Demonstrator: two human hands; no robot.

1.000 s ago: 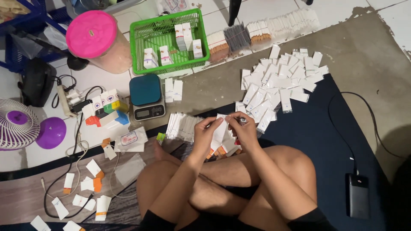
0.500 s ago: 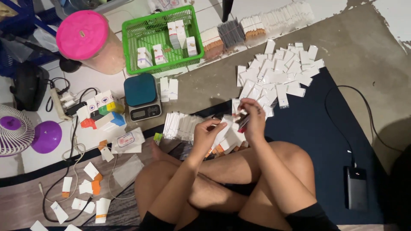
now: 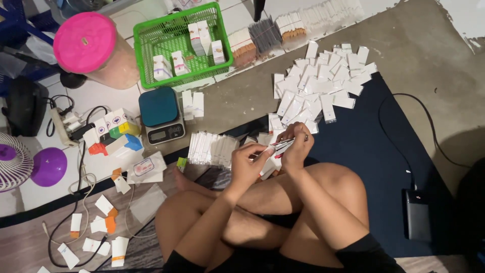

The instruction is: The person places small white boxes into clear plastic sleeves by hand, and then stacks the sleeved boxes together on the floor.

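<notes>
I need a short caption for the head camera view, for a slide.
Seated cross-legged, left hand and right hand hold a small white packet near a pile of white packets.

white flat cartons (image 3: 323, 86) – heap on floor | small boxes (image 3: 199, 38) – green basket (image 3: 146, 50)

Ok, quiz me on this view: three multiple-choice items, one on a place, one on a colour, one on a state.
1. Where is the green basket?
A. beside the pink-lidded jar
B. on the dark blue mat
C. on the person's lap

2. What colour is the top of the small scale?
A. orange
B. teal
C. white

3. What are the left hand and right hand doing?
A. resting flat on the knees
B. both holding a small white packet
C. lifting the basket

Answers: 1 A, the basket stands right of the jar. 2 B, its platform is teal. 3 B, both hands meet on the packet.
</notes>
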